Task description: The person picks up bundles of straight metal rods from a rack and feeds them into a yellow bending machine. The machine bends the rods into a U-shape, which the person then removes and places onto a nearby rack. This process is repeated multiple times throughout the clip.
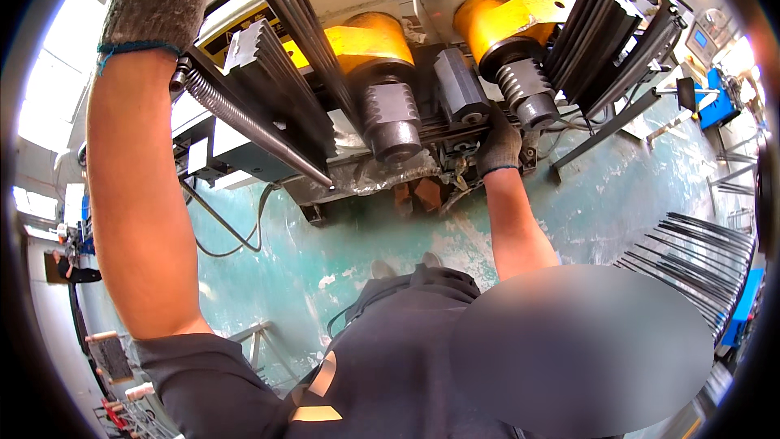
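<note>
The dark faceted metal block (461,85) sits just beside the forward-reaching, gloved right hand (500,146), well right of the raised, gloved left hand (154,0). I cannot tell either hand's grip.

Gloves (158,0) are rough, matt knitted cloth. The six-sided block (459,85) is smooth, dark metal with a soft sheen; yellow brackets (370,42) look glossy and painted. The shiny floor (325,244) looks patchily worn.
</note>
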Demonstrator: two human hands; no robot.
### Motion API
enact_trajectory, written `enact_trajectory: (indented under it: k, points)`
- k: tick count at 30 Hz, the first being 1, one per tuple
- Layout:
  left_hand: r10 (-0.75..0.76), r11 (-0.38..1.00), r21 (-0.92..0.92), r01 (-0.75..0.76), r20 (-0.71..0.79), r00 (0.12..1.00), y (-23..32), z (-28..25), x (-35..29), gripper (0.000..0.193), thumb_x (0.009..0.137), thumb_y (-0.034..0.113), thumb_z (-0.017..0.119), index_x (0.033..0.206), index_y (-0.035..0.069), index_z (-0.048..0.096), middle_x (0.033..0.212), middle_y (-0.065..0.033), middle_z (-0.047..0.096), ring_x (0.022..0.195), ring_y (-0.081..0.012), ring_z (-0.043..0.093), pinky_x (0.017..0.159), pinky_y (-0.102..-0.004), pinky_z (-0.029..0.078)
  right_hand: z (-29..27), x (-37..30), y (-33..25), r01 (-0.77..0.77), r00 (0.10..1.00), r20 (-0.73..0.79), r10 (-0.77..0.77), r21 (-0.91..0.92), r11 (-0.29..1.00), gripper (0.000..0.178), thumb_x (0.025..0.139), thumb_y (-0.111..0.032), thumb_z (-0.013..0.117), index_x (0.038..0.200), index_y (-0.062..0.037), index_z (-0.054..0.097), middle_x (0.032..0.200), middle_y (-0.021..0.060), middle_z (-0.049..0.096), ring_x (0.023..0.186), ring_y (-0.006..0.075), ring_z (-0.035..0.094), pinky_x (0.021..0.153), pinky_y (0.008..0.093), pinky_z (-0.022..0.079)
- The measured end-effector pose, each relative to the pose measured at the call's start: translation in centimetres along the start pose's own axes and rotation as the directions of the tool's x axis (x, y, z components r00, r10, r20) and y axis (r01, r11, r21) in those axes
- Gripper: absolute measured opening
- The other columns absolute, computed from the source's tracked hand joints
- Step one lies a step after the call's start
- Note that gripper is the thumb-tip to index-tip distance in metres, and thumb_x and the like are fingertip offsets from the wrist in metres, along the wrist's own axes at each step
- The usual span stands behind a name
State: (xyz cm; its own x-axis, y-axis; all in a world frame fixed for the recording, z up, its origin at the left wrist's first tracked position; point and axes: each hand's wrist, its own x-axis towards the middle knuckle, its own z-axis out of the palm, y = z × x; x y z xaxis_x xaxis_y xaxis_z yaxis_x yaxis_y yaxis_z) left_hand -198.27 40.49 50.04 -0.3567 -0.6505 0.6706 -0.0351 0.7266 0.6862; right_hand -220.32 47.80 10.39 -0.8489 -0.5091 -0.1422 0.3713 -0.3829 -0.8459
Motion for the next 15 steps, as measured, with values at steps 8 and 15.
enact_trajectory:
  k: [8,15]
  points:
    - [-0.051,0.996,0.075,0.046,0.063,0.997,0.7,-1.7,0.2,0.032,0.096,0.016,0.061,0.121,-0.002,0.058,0.099,-0.0107,0.065,0.093,-0.0215,0.064,0.086,-0.0354,0.054,1.1,-0.5,0.3,-0.076,0.997,0.0,0.076,0.077,0.994,0.029,0.093,-0.013,0.071,0.117,0.0043,0.073,0.111,0.0086,0.073,0.101,0.0188,0.069,0.088,0.0319,0.053]
    - [0.045,0.977,0.203,-0.061,0.085,0.995,-1.2,-2.6,1.8,0.019,0.095,0.013,0.06,0.106,-0.001,0.066,0.092,-0.0111,0.068,0.088,-0.0194,0.066,0.084,-0.0337,0.053,-0.8,0.9,1.9,0.232,0.97,0.168,-0.176,-0.428,0.873,0.045,0.095,0.001,0.055,0.14,-0.0045,0.06,0.124,0.0159,0.07,0.111,0.0227,0.068,0.097,0.0345,0.053]
